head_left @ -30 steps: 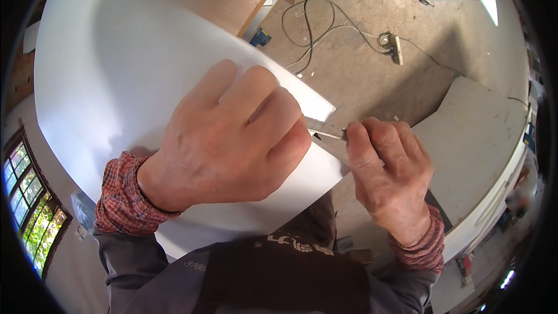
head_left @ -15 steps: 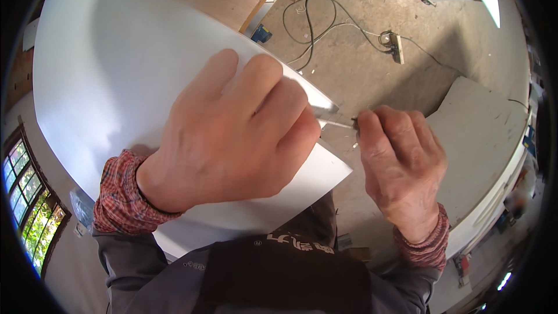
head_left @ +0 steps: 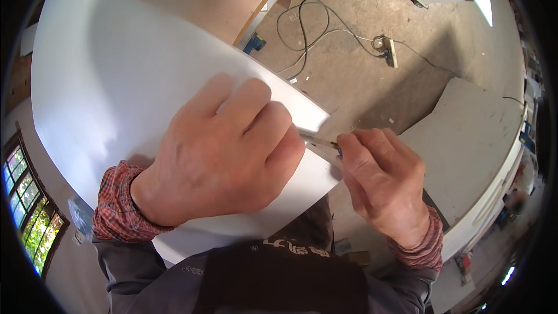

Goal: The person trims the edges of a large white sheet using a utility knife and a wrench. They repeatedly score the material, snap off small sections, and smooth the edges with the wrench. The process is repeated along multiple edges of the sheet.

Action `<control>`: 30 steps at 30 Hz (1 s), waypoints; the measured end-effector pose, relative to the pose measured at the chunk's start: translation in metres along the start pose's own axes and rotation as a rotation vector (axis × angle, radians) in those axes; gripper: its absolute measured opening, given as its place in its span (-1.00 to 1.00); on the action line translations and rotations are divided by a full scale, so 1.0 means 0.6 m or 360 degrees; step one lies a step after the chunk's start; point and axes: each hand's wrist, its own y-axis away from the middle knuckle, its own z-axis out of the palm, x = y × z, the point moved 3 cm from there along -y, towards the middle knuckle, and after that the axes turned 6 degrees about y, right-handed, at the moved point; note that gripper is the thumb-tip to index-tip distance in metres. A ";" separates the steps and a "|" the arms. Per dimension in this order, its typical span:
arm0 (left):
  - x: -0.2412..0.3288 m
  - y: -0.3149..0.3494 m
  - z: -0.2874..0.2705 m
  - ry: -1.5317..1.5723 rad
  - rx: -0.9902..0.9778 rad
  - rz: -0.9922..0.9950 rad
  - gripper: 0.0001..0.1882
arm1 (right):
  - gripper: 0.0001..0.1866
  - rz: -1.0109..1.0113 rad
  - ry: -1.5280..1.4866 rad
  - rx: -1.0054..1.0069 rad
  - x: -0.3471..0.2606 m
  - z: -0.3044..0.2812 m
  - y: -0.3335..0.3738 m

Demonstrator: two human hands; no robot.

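Observation:
A large white panel (head_left: 145, 75) lies under my left hand (head_left: 224, 148), which is raised in front of it and closed, back of the hand up. What its fingers hold is hidden beneath them. My right hand (head_left: 383, 180) is closed near the panel's right corner, gripping the dark end of a thin metal-looking strip (head_left: 319, 140). A bit of blue shows at its fingertips. The strip spans the gap between the hands, its other end running behind my left hand; its exact kind cannot be made out.
A wood-toned board (head_left: 180, 0) lies beyond the panel, a blue tool (head_left: 254, 43) by its edge. On the concrete floor are a looped black cable (head_left: 305, 40) and a power strip (head_left: 390, 53). A grey board (head_left: 465, 139) lies to the right.
My right hand has moved left and slightly down, nearer my left hand. The left hand has shifted a little down and left, and less of the strip shows between them.

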 end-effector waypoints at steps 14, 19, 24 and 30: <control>-0.022 -0.022 0.012 -0.0108 0.0226 0.0057 -0.81 | -0.73 0.0284 -0.0213 -0.0120 0.006 -0.030 -0.034; -0.032 -0.044 0.003 -0.0109 0.0223 0.0033 -0.82 | -0.81 0.0367 -0.0421 -0.0090 0.029 -0.020 -0.039; -0.034 -0.048 -0.008 -0.0205 0.0302 0.0048 -0.82 | -0.81 0.0469 -0.0334 -0.0042 0.020 -0.038 -0.042; -0.015 -0.010 0.013 -0.0160 0.0292 0.0054 -0.82 | -0.72 0.0041 0.0074 0.0128 0.012 -0.012 -0.031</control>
